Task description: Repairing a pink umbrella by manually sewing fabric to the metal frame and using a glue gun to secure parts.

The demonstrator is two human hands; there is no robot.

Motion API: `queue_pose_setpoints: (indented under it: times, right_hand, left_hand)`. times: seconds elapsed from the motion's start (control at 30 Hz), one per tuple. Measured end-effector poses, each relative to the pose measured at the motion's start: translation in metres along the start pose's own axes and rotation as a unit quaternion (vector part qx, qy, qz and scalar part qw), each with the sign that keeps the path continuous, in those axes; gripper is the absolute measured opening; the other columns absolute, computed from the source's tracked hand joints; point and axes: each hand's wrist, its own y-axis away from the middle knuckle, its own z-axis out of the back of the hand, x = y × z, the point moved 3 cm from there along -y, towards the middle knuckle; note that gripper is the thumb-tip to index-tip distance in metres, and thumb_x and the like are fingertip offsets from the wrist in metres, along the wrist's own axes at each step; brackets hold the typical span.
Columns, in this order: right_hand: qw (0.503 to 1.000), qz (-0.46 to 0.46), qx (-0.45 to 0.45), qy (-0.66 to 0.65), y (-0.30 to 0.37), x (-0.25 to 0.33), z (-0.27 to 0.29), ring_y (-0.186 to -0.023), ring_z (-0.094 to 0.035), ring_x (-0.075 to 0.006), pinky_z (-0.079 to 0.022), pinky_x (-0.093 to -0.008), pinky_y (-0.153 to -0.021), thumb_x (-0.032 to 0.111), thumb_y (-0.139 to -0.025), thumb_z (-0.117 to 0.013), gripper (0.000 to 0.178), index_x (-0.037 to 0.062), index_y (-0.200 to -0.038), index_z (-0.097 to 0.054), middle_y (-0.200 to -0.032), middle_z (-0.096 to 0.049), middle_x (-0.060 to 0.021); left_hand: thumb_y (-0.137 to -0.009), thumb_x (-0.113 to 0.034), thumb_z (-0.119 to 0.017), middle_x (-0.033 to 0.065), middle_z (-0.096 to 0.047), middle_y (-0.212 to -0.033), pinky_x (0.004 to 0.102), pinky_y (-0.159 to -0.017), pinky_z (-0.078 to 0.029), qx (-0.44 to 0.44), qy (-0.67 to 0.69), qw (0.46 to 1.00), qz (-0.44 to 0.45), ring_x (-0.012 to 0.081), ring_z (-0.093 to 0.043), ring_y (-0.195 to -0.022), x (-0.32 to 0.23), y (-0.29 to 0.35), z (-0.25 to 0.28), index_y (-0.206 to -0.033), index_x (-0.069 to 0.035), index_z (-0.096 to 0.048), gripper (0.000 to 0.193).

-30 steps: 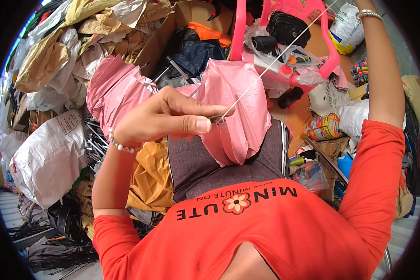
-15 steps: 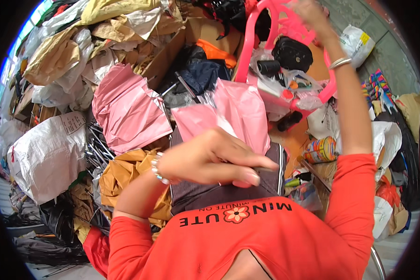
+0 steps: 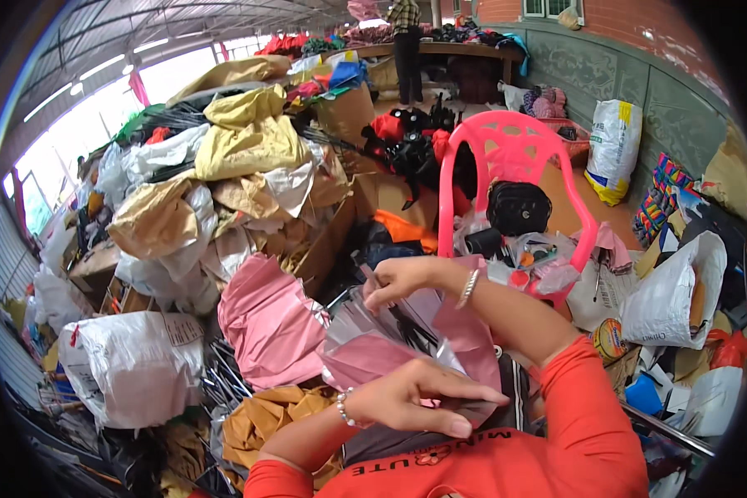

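In front of my lap a pink umbrella (image 3: 361, 363) lies partly folded, with dark and silvery ribs showing inside its cloth. My right hand (image 3: 411, 280) reaches over it from the right, fingers bent round the upper end of its frame. Close to my chest, my left hand (image 3: 427, 397) lies over the umbrella's near edge. Its thumb and forefinger come together, and whatever is between them is too small to make out. Left of the umbrella is a second piece of pink cloth (image 3: 270, 324), creased and spread out. Crumpled brown cloth (image 3: 274, 425) sits beside my left forearm.
A pink plastic chair (image 3: 585, 220) holds a black pouch (image 3: 519, 207), a dark spool and plastic bags. Sacks and cloth form a heap (image 3: 249, 149) at the left. A white sack (image 3: 129, 365) lies near left, a tin (image 3: 609, 340) at right. Far back, a person (image 3: 405, 46) stands by a table.
My right hand has come down from the chair's back onto the umbrella. My left hand stays near my chest. The view has tilted up, showing the far room.
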Motion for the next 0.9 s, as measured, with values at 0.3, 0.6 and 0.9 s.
queue_pose_setpoints:
  times: [0.3, 0.6, 0.9]
  right_hand:
    - [0.859, 0.181, -0.472, 0.088, 0.134, 0.158, 0.035, -0.081, -0.062, -0.0126, -0.049, -0.0306, -0.070, 0.024, -0.096, -0.065, 0.023, 0.0047, -0.104, -0.072, -0.083, -0.070, -0.0020]
    - [0.678, 0.324, -0.552, 0.362, 0.113, 0.163, -0.045, -0.082, -0.051, -0.0244, -0.039, -0.0379, -0.082, 0.016, -0.088, -0.068, 0.015, 0.0034, -0.096, -0.069, -0.081, -0.061, -0.0075]
    - [0.641, 0.379, -0.578, 0.333, 0.115, 0.171, -0.122, -0.083, -0.045, -0.0280, -0.037, -0.0421, -0.077, 0.022, -0.086, -0.069, 0.016, 0.0062, -0.086, -0.064, -0.079, -0.050, -0.0081]
  left_hand:
    - [-0.105, -0.051, -0.047, 0.0068, -0.070, -0.097, 0.0182, -0.050, -0.035, -0.321, 0.325, 0.889, -0.030, 0.0036, -0.042, -0.054, 0.035, -0.022, 0.075, -0.144, 0.001, -0.051, 0.065]
    - [-0.106, -0.044, -0.053, 0.0022, -0.065, -0.077, 0.0235, -0.048, -0.041, -0.369, 0.318, 0.818, -0.305, 0.0079, -0.045, -0.052, -0.036, -0.036, 0.151, -0.117, 0.000, -0.065, 0.047]
    - [-0.105, -0.049, -0.051, 0.0021, -0.065, -0.074, 0.0250, -0.052, -0.048, -0.565, 0.215, 0.727, -0.325, 0.0117, -0.053, -0.056, -0.112, -0.016, 0.188, -0.103, 0.001, -0.070, 0.054]
